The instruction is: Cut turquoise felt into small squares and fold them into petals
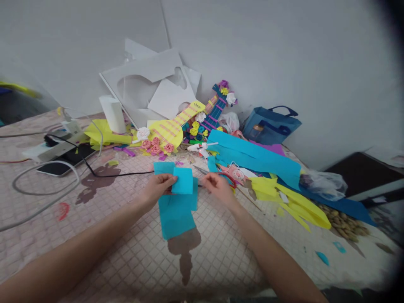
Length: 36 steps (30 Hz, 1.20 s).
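My left hand (159,188) pinches a small turquoise crepe paper square (183,181) by its left edge, thumb on top. Under it, more turquoise crepe paper pieces (176,219) lie on the table. To the right, my right hand (218,187) is closed, its fingertips curled together a short way from the square. Whether anything is between those fingers cannot be made out. Just behind that hand lie red-handled scissors (232,179), partly hidden, with blades pointing left. A white glue gun (202,148) rests farther back.
Yellow (170,128) and blue (216,111) paper guitars with paper flowers stand at the back. A long turquoise paper strip (255,158) and yellow paper (284,193) lie right. Leftward are a power strip (53,147), a phone (67,162) and cables. Peanuts (342,223) sit far right.
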Each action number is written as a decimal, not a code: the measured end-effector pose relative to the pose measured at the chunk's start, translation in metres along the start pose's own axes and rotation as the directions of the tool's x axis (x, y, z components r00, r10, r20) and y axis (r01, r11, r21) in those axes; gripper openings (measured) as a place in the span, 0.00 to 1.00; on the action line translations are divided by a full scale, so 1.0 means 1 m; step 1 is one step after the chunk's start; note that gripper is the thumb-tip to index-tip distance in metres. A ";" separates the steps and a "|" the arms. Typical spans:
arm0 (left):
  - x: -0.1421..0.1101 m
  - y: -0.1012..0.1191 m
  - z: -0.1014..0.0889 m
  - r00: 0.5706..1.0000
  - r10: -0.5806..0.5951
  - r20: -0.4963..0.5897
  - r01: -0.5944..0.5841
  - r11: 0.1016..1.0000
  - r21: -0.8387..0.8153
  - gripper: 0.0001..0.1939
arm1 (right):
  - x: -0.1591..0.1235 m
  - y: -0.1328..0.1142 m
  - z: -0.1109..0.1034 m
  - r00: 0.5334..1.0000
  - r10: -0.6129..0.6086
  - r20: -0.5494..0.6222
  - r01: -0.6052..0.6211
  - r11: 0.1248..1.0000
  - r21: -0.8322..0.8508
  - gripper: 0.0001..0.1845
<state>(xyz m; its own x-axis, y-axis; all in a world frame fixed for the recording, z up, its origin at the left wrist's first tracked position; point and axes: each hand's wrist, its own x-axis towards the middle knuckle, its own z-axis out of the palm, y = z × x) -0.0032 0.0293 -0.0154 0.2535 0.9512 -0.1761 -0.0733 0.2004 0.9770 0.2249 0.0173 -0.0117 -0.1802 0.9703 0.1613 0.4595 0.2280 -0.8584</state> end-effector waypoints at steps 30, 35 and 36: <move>0.003 0.008 -0.008 0.997 0.051 0.066 -0.044 0.993 -0.106 0.17 | -0.007 -0.013 0.013 0.976 0.213 0.044 -0.204 0.829 0.521 0.22; -0.009 0.002 0.008 0.986 0.103 0.131 -0.109 0.993 0.044 0.15 | -0.017 -0.013 0.039 0.962 0.275 0.005 -0.221 0.763 0.607 0.21; -0.011 0.002 0.010 0.988 0.082 0.131 -0.088 0.995 0.043 0.15 | -0.017 -0.012 0.040 0.961 0.278 -0.015 -0.211 0.764 0.610 0.21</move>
<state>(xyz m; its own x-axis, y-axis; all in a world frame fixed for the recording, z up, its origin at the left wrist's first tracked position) 0.0039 0.0172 -0.0104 0.3712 0.9252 -0.0783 -0.0535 0.1055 0.9930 0.1880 -0.0049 -0.0238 -0.0325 0.9966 -0.0760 -0.1416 -0.0798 -0.9867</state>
